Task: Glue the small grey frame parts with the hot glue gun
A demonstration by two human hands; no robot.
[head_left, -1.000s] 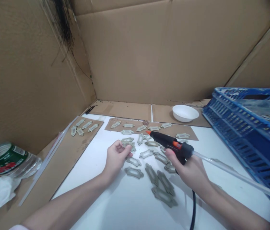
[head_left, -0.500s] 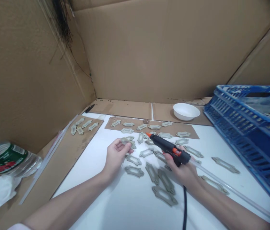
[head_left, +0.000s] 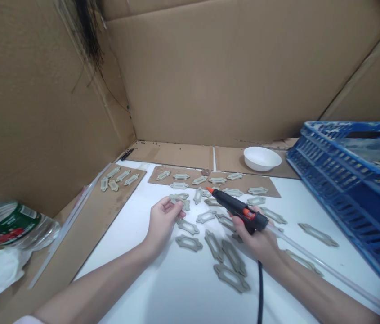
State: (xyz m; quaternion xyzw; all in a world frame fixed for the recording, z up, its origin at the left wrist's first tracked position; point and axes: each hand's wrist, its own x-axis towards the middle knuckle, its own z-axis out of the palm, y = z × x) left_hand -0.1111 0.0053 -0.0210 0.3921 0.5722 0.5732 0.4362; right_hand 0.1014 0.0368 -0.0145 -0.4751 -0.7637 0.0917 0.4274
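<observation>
The left hand [head_left: 163, 225] pinches a frame [head_left: 185, 204] between thumb and fingers, just above or on the white table [head_left: 163, 283]; I can't tell which. The right hand [head_left: 260, 238] grips a glue gun [head_left: 232, 202], its nozzle [head_left: 209, 190] to the right of the held frame and apart from it. The gun's long axis slants, nozzle away and leftward, glue stick [head_left: 324, 263] trailing near and right. The held frame lies roughly crosswise, its right end tipped slightly nearer; fingers hide the left.

Around the hands, loose frames [head_left: 198, 245] point every which way. More sit on the far card [head_left: 248, 182] and the left card [head_left: 102, 216]. I'd judge the work partway along, with many pieces out, but no glue shows, so finished and unfinished ones look alike. Beyond stand a bowl [head_left: 262, 165] and a blue crate [head_left: 331, 202].
</observation>
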